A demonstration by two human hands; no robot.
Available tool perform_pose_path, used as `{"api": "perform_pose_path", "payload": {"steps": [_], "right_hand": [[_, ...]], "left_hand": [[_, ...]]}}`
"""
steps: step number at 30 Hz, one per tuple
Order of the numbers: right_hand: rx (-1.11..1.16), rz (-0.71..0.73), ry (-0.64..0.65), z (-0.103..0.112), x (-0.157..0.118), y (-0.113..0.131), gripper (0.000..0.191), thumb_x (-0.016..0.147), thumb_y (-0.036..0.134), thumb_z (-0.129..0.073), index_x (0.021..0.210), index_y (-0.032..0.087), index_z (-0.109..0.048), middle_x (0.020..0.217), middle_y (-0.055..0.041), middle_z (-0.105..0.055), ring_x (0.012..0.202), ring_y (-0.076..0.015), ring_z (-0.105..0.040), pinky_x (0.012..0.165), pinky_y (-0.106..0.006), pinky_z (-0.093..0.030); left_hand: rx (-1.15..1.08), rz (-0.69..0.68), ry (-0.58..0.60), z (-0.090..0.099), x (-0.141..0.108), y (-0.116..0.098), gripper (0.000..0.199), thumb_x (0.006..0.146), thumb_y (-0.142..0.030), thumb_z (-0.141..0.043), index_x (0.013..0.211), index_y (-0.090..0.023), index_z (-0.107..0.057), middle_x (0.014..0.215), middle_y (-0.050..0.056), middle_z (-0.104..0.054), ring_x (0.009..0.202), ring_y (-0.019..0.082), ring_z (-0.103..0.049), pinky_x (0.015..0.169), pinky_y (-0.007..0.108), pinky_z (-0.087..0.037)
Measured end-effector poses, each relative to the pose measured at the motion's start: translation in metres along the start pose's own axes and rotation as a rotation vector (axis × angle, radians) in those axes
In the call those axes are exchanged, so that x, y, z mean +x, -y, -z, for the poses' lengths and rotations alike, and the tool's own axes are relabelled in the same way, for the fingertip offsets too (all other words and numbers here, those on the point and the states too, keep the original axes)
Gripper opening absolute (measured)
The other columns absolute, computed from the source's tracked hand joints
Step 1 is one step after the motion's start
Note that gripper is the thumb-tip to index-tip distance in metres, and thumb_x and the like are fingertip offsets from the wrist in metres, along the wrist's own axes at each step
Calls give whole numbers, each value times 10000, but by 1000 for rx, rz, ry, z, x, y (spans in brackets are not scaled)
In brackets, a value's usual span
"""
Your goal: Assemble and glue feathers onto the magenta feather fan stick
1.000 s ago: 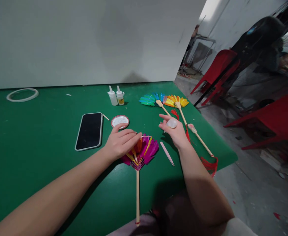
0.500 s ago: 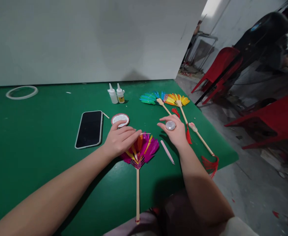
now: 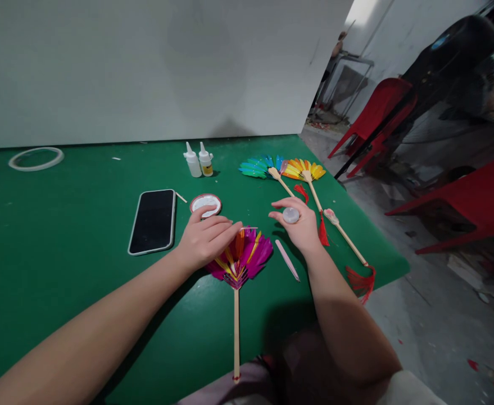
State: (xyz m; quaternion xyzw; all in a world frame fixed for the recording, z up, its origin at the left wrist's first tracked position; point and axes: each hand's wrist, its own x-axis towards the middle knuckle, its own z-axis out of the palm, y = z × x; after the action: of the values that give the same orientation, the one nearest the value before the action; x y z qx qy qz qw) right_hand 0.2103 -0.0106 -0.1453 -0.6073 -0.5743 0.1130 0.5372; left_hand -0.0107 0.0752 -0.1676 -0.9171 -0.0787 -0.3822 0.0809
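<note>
A magenta feather fan (image 3: 259, 253) with yellow and orange feathers lies on the green table, its wooden handle toward me. Over its upper left part is my left hand (image 3: 207, 239), pinching a thin pale stick (image 3: 250, 228) that lies across the fan's top. My right hand (image 3: 299, 222), to the right of the fan, is curled round a small round clear object (image 3: 291, 215). Pink tweezers (image 3: 288, 260) lie between the fan and my right forearm. A round dish of white paste (image 3: 205, 203) sits just behind my left hand.
Beyond my hands stand two small bottles (image 3: 194, 164). A phone (image 3: 153, 222) lies left, a clear ring (image 3: 36, 159) far left. Blue-green and yellow fans (image 3: 306, 171) and a tasselled stick (image 3: 348, 242) lie right. Red chairs (image 3: 377, 112) stand beyond the table.
</note>
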Motion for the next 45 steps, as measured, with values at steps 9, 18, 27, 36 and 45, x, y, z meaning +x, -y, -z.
{"api": "perform_pose_path", "payload": {"steps": [9, 18, 27, 36, 45], "right_hand": [[-27, 20, 26, -1, -1, 0, 150, 673, 277, -716, 808, 233, -668, 800, -20, -649, 830, -181, -573, 786, -333, -456], [-49, -1, 13, -1, -1, -2, 133, 662, 287, -719, 762, 224, -660, 777, -19, -651, 798, -185, -589, 765, -341, -476], [22, 188, 190, -13, -9, 25, 74, 720, 239, -663, 780, 228, -620, 825, -18, -673, 841, -170, -596, 796, -327, -483], [-185, 381, 178, -18, -12, 26, 124, 740, 104, -554, 758, 222, -587, 759, 5, -668, 735, -154, -599, 846, -344, -446], [-119, 199, -21, -16, -12, 22, 76, 726, 174, -622, 714, 240, -585, 715, 30, -635, 694, -146, -590, 776, -315, -465]], "left_hand": [[30, 17, 15, -1, -1, 0, 263, 812, -162, -555, 1060, -249, -569, 813, -15, -714, 785, 131, -649, 928, 397, -365], [55, -8, -36, 1, 5, -2, 243, 794, -146, -588, 1026, -214, -571, 774, -25, -709, 760, 112, -643, 904, 362, -378], [61, 41, 14, 0, 6, 0, 196, 819, -155, -545, 1005, -207, -577, 770, -13, -705, 756, 124, -643, 911, 382, -358], [-22, 94, 45, -2, 9, -7, 151, 841, -199, -509, 947, -210, -616, 766, -8, -706, 739, 116, -638, 915, 381, -362], [311, 998, 481, 39, 4, 67, 695, 786, -500, -471, 1373, -168, -302, 1436, 198, -247, 1277, 425, -264, 930, 548, -343]]}}
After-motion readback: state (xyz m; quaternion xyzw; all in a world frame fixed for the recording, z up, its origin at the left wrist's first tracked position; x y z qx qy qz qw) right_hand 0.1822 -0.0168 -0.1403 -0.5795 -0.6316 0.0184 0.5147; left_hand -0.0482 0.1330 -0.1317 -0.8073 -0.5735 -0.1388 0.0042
